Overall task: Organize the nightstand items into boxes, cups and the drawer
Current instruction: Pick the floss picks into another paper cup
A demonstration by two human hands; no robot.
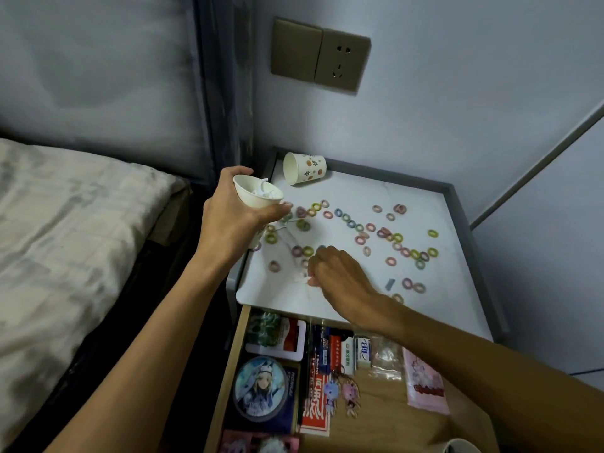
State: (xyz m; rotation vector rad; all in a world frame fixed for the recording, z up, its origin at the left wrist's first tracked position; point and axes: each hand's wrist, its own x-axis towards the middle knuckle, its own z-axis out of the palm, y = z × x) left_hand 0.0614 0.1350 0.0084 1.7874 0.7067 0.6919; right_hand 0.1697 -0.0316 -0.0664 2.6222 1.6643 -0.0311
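Head view. We log a white table (359, 188) with a raised grey rim, in a corner: the socket wall (341, 62) is behind and the bed (65, 240) lies left. Coloured hair ties (433, 233) are scattered across the middle. A patterned paper cup (305, 168) lies on its side at the back left. The left grip (235, 214) is clamped round a small white cup (258, 192) above the table's left edge. The right grip (336, 273) is curled at the front left beside a pale scrap (299, 279); we cannot tell if it pinches. The top shows bare along the back. The drawer (385, 416) is open below the front edge.

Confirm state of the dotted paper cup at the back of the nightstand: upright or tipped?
Tipped. The dotted cup lies on its side on the nightstand top, mouth facing left; inside looks empty.
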